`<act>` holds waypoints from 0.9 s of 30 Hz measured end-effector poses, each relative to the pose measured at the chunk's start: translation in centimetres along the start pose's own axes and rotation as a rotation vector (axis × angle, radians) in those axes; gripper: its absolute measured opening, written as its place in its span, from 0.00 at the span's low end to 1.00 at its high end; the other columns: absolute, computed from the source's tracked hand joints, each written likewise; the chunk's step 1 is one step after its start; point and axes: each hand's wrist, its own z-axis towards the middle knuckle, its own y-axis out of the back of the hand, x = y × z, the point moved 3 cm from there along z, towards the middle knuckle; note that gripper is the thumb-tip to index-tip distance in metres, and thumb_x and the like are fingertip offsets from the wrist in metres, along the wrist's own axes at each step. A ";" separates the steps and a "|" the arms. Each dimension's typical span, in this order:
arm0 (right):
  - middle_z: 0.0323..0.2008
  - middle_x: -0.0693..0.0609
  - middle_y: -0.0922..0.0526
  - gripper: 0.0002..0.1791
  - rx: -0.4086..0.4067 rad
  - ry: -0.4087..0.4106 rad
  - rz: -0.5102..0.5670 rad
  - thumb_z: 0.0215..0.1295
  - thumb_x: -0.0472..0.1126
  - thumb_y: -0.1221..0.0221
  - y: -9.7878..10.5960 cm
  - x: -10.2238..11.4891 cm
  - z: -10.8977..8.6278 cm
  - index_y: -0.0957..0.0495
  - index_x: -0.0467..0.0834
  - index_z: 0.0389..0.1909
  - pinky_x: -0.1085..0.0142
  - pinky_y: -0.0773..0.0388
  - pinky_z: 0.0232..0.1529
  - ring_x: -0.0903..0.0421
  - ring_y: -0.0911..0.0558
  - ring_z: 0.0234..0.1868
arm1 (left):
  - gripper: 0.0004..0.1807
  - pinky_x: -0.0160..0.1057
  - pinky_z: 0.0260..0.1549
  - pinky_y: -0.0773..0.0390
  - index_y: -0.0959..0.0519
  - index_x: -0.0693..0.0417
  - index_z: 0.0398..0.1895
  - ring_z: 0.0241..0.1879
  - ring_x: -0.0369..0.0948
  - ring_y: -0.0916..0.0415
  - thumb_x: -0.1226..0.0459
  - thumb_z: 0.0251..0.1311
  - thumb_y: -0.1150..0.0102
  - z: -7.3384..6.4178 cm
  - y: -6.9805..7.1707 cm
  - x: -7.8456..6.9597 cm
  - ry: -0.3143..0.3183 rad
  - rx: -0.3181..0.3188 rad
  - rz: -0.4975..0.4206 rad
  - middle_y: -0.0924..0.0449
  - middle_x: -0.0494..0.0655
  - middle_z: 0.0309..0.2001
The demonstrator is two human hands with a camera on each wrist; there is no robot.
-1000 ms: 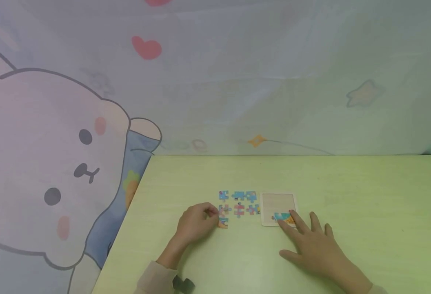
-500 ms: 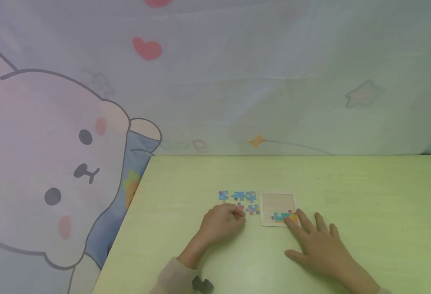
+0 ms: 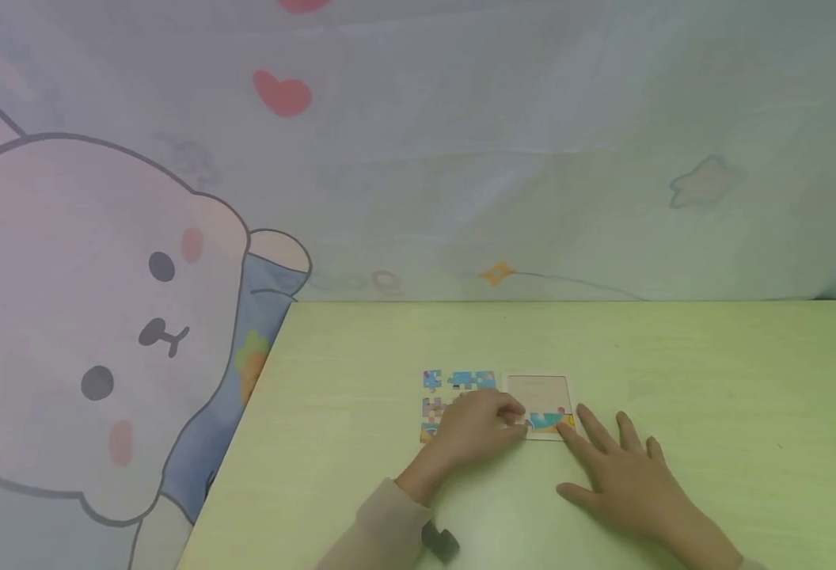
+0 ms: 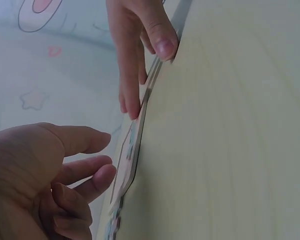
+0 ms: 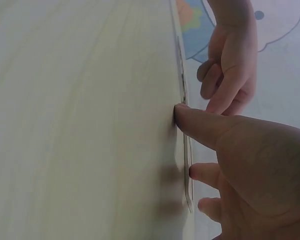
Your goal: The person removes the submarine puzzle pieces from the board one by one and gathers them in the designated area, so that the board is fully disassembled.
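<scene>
In the head view, my left hand (image 3: 478,431) hovers by the lower left corner of a square wooden puzzle tray (image 3: 509,408), its fingers loosely curled. The left wrist view shows a gap between its thumb and fingertips, with nothing held. My right hand (image 3: 625,483) is spread at the tray's lower right, and its index fingertip touches the joined blue and orange jigsaw pieces (image 3: 546,420) along the tray's bottom. Left of the tray lie loose jigsaw pieces: a blue one (image 3: 432,378), a joined blue pair (image 3: 463,380), a pink one (image 3: 431,407) and an orange one (image 3: 428,432). My left hand hides others.
A pale wooden tabletop (image 3: 710,380) extends around the tray. Behind it hangs a cloth backdrop (image 3: 404,190) with a cartoon bear, hearts and stars. A dark device (image 3: 441,542) sits at my left sleeve.
My left hand has moved right from the loose pieces to the tray's edge, uncovering the pink and orange pieces. My right hand has shifted slightly right and down, revealing more of the joined pieces.
</scene>
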 end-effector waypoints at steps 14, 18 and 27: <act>0.78 0.46 0.38 0.45 0.009 -0.014 -0.006 0.67 0.72 0.42 0.4 0.3 -0.1 0.35 0.53 0.79 0.20 0.38 0.53 0.17 0.41 0.70 | 0.18 0.31 0.33 0.25 0.13 0.48 0.52 0.37 0.29 0.23 0.53 0.60 0.28 1.1 -1.8 -1.0 0.081 0.005 0.027 0.18 0.33 0.41; 0.78 0.46 0.37 0.45 0.006 -0.011 -0.012 0.67 0.72 0.43 0.4 0.3 -0.1 0.35 0.53 0.79 0.20 0.37 0.53 0.17 0.41 0.70 | 0.17 0.31 0.33 0.25 0.13 0.47 0.50 0.37 0.29 0.23 0.54 0.59 0.27 1.2 -1.8 -1.1 0.089 0.004 0.023 0.19 0.33 0.40; 0.78 0.47 0.37 0.45 -0.002 -0.011 -0.016 0.67 0.72 0.42 0.4 0.3 -0.2 0.34 0.53 0.78 0.20 0.37 0.53 0.18 0.40 0.70 | 0.15 0.31 0.34 0.25 0.13 0.46 0.48 0.36 0.29 0.24 0.54 0.59 0.26 1.3 -2.0 -1.0 0.084 -0.006 0.021 0.20 0.32 0.39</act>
